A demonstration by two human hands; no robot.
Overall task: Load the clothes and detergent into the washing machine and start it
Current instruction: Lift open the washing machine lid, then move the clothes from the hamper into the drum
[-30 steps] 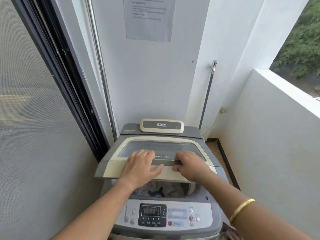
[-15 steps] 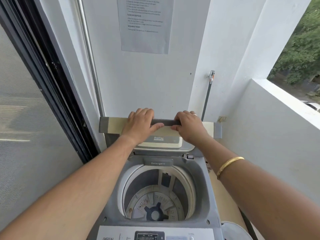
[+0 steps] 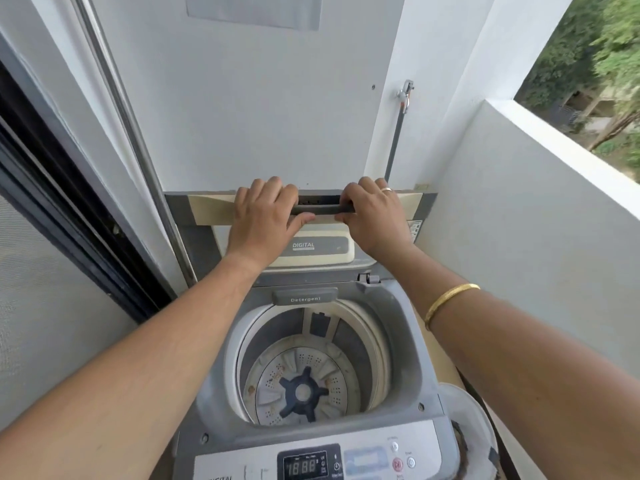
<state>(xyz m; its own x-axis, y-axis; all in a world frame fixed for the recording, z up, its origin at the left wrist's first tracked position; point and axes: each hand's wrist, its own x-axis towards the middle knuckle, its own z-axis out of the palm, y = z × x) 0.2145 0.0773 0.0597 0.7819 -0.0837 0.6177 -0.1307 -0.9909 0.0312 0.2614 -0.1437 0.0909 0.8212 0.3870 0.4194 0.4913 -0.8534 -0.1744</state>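
A grey top-loading washing machine stands below me with its folding lid raised upright against the back wall. My left hand and my right hand both grip the lid's dark handle at its top edge. The drum is open to view, with a blue pulsator at the bottom and no clothes inside. A drawer marked Detergent sits shut at the drum's back rim. The control panel at the front shows a lit display. No clothes or detergent container are clearly in view.
A white wall rises close behind the machine, with a tap and grey hose at its right. A dark sliding-door frame runs along the left. A low balcony wall closes the right side. A pale round tub sits at the machine's right.
Both hands have swung the lid up from flat over the drum to upright against the wall, exposing the drum. Over the last half second the hands and lid hold still.
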